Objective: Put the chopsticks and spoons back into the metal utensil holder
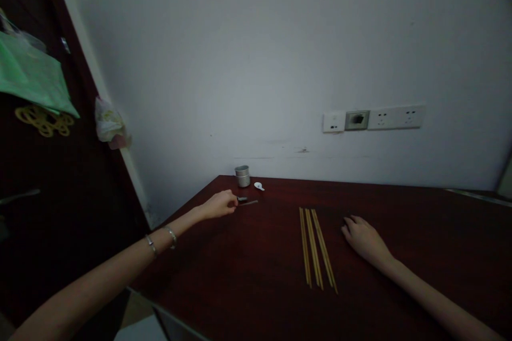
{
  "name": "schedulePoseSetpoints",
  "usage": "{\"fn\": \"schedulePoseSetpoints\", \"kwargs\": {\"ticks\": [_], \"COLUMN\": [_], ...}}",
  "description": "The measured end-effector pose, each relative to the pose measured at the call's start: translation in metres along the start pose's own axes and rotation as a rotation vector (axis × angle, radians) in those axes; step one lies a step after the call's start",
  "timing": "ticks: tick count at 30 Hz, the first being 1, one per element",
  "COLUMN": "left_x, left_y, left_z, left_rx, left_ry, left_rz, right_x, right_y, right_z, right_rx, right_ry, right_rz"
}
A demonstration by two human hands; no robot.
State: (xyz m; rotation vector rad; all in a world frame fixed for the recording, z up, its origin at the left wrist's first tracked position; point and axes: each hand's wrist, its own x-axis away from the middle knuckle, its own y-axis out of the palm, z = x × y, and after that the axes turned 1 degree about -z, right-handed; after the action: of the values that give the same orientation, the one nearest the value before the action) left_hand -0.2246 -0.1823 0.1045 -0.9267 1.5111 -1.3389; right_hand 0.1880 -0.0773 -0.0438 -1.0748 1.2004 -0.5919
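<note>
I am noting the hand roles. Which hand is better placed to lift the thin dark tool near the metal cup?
Left, probably. The left hand seems to pinch the near end of the thin dark tool. The right hand lies flat beside the bamboo sticks, well away.

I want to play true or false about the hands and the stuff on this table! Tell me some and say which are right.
1. The left hand grips the end of a thin dark tool. True.
2. The right hand holds the wooden sticks. False: it lies flat and open on the table, beside them.
3. A metal cup stands near the wall. True.
4. The white scoop sits inside the cup. False: it lies on the table next to it.
5. There are six sticks. False: three.
</note>
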Motion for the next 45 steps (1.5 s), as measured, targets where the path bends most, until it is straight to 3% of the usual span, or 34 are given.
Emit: {"fn": "schedulePoseSetpoints", "kwargs": {"ticks": [7, 12, 28, 36, 40, 42, 45], "left_x": [-0.053, -0.086, -0.14, -0.139, -0.139, -0.139, -0.14], "left_y": [-0.004, 0.007, 0.041, 0.056, 0.057, 0.057, 0.059], "left_z": [0.038, 0.065, 0.165, 0.184, 0.185, 0.185, 0.184], "left_rx": [0.6, 0.863, 1.36, 1.399, 1.392, 1.384, 1.388], "left_ry": [-0.127, -0.079, -0.044, -0.058, -0.08, -0.097, -0.092], "left_rz": [0.082, 0.135, 0.143, 0.031, 0.036, 0.035, 0.023], "right_x": [0.0, -0.001, -0.001, -0.006, -0.032, -0.049, -0.066], "right_y": [-0.008, -0.009, -0.023, -0.036, -0.053, -0.065, -0.081], "right_z": [-0.005, -0.005, -0.011, -0.011, -0.001, -0.001, -0.009], "right_rx": [-0.006, -0.024, -0.079, -0.122, -0.411, -0.704, -1.256], "right_ry": [0.029, 0.042, 0.125, 0.18, 0.235, 0.312, 0.453], "right_rz": [-0.025, -0.034, -0.082, -0.163, -0.107, -0.074, -0.153]}}
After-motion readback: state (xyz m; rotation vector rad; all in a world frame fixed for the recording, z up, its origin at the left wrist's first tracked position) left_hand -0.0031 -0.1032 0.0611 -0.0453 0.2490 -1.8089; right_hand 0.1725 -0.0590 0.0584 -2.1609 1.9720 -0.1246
